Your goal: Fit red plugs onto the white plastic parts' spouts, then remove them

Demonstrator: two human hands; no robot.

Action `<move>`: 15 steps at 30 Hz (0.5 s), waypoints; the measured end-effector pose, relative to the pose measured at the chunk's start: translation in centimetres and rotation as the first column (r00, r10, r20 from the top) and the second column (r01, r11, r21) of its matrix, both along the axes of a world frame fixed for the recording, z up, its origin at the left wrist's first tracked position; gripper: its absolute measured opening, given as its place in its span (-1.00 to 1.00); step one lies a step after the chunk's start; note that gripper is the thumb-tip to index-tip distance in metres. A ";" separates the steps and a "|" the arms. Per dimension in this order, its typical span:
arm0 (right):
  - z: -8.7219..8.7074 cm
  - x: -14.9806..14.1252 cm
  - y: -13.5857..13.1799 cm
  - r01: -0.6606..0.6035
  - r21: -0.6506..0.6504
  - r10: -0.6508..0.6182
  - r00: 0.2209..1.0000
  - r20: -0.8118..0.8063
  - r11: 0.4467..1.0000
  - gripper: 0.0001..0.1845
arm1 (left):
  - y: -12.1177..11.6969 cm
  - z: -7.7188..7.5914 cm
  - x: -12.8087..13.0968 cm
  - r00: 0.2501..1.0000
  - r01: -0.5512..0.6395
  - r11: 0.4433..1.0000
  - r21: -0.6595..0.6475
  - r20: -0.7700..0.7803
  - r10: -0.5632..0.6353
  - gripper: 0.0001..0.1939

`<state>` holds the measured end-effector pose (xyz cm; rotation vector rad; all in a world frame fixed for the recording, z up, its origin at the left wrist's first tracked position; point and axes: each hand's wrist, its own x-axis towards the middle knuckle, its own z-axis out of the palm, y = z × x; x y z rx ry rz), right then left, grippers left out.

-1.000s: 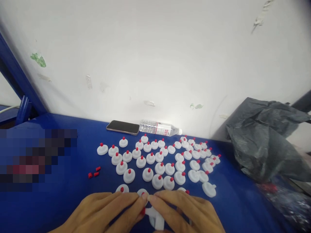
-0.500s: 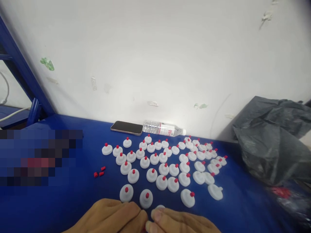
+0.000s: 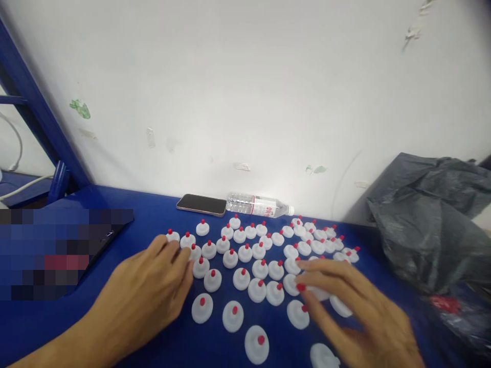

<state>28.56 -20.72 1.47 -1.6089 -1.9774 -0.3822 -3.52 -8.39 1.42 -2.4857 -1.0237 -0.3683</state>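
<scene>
Left hand [image 3: 149,294], right hand [image 3: 358,306] now apart

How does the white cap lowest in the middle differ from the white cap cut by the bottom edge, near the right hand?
The middle cap carries a red tip; on the edge cap, no red tip shows. The middle cap shows its whole rim; the edge cap is cut off below. Both are white and lie on the blue table.

Left hand [image 3: 151,289] — bare, with bare wrist [image 3: 90,327] and forearm [image 3: 57,350]; right hand [image 3: 368,312] — likewise bare, its fingers [image 3: 332,269] long and slim.
</scene>
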 end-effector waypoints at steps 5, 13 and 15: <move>2.8 2.5 1.0 0.014 0.018 -0.011 0.980 -0.196 1.000 -0.89 | 1.0 0.1 -0.3 0.954 -0.234 0.958 -0.166 -0.231 0.192 -0.63; 2.7 4.4 1.0 -0.112 -0.281 0.067 0.984 -0.167 0.953 -0.96 | 0.5 -0.9 -0.2 0.925 -0.316 0.900 -0.300 -0.307 0.223 -0.42; 2.4 4.2 1.0 -0.128 -0.299 0.078 0.982 -0.173 0.946 -0.96 | 0.7 -1.5 -0.6 0.939 -0.281 0.921 -0.269 -0.277 0.205 -0.40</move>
